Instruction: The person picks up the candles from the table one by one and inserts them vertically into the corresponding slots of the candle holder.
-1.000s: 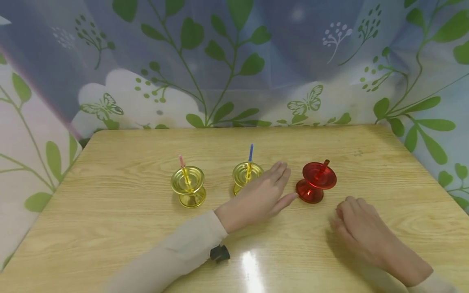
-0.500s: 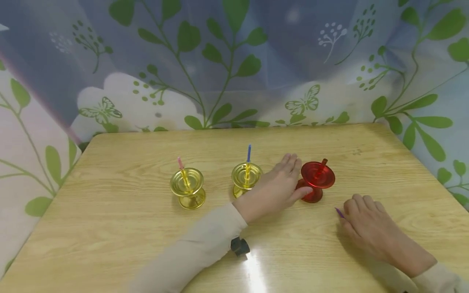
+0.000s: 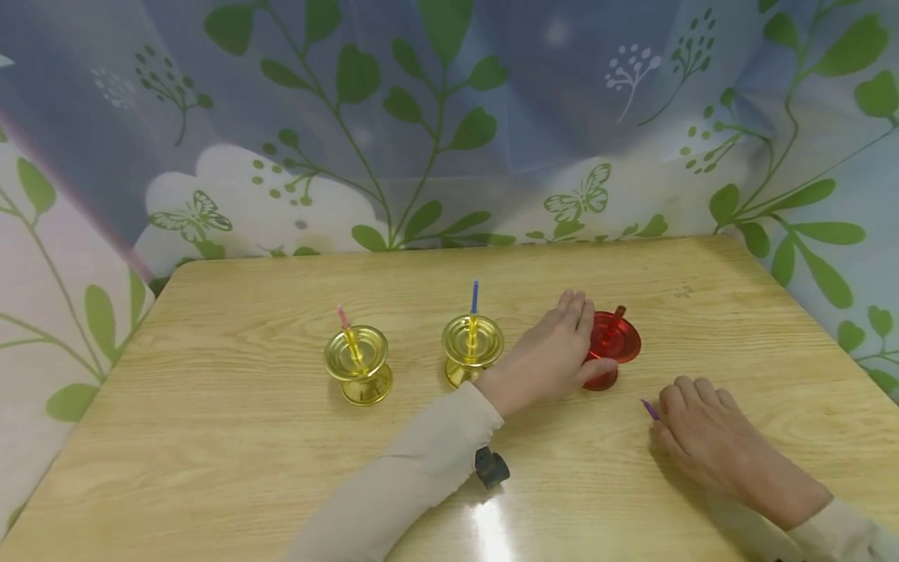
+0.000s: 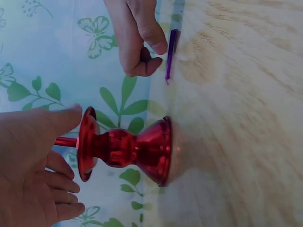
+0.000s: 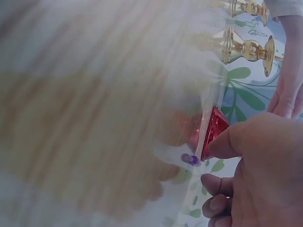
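A red candle holder point(image 3: 618, 343) stands upright on the table. My left hand point(image 3: 542, 355) is at its left side, fingers straight and thumb spread in front of it; in the left wrist view the thumb is right at the holder's dish. A purple candle point(image 4: 171, 54) lies on the table just beside my right hand point(image 3: 712, 433), whose fingers are loosely bent with nothing between them. Two gold candle holders stand to the left: the nearer one point(image 3: 472, 343) bears a blue candle point(image 3: 474, 297), the farther one point(image 3: 367, 382) a pink candle point(image 3: 342, 317).
The wooden table point(image 3: 232, 468) reaches back to a leaf-patterned cloth point(image 3: 295, 156) hung behind and at both sides. A small black device point(image 3: 491, 468) is strapped at the left wrist. My left forearm crosses in front of the nearer gold holder.
My left hand has moved right, from beside the nearer gold holder to the red one. My right hand has shifted slightly right, and the purple candle has come into view beside it.
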Demonstrator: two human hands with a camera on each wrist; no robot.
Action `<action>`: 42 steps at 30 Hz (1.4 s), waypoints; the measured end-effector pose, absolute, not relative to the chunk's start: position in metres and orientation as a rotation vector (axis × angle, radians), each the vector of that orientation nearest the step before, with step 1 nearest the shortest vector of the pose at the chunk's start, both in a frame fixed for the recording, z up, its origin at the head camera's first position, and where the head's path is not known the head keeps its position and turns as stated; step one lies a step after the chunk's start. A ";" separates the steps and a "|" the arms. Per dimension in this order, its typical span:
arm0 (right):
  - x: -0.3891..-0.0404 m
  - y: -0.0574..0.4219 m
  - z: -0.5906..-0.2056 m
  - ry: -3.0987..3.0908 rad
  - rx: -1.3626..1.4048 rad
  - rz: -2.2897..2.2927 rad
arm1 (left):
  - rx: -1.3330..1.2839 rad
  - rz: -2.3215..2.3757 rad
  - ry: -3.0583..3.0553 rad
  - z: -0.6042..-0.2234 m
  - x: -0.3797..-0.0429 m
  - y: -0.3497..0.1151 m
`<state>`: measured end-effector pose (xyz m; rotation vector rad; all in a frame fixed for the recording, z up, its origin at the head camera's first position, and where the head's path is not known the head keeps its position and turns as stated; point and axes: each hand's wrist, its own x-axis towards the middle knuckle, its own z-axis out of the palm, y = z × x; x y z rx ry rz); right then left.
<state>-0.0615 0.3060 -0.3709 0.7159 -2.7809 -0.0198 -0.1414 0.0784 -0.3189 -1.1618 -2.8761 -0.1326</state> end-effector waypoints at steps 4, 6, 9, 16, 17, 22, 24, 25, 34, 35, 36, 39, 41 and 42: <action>-0.062 0.306 -0.372 -2.775 0.724 -0.017 | -1.186 -0.108 -2.895 -0.322 -0.144 0.079; -0.061 0.307 -0.372 -2.795 0.718 -0.020 | -1.188 -0.129 -2.905 -0.323 -0.144 0.080; -0.062 0.306 -0.371 -2.878 0.693 -0.027 | -1.182 -0.145 -2.914 -0.323 -0.145 0.081; -0.064 0.300 -0.373 -2.852 0.706 0.004 | -1.182 -0.142 -2.914 -0.327 -0.146 0.080; -0.064 0.300 -0.374 -2.812 0.721 0.005 | -1.179 -0.144 -2.915 -0.328 -0.147 0.080; -0.067 0.299 -0.375 -2.704 0.760 -0.022 | -1.183 -0.163 -2.919 -0.326 -0.149 0.080; -0.066 0.299 -0.375 -2.734 0.750 -0.022 | -1.187 -0.177 -2.930 -0.325 -0.149 0.081; -0.066 0.300 -0.375 -2.752 0.747 -0.022 | -1.188 -0.179 -2.935 -0.325 -0.149 0.081; -0.067 0.296 -0.377 -2.836 0.733 0.003 | -1.188 -0.177 -2.959 -0.326 -0.147 0.078; -0.067 0.296 -0.377 -2.837 0.744 0.002 | -1.189 -0.167 -2.955 -0.326 -0.147 0.078; -0.068 0.294 -0.376 -2.842 0.753 -0.002 | -1.187 -0.150 -2.952 -0.326 -0.147 0.077; -0.068 0.295 -0.376 -2.849 0.772 -0.024 | -1.184 -0.137 -2.955 -0.326 -0.148 0.079; -0.068 0.295 -0.376 -2.827 0.786 -0.040 | -1.183 -0.149 -2.953 -0.326 -0.149 0.080; -0.068 0.296 -0.376 -2.808 0.787 -0.047 | -1.186 -0.164 -2.950 -0.326 -0.149 0.080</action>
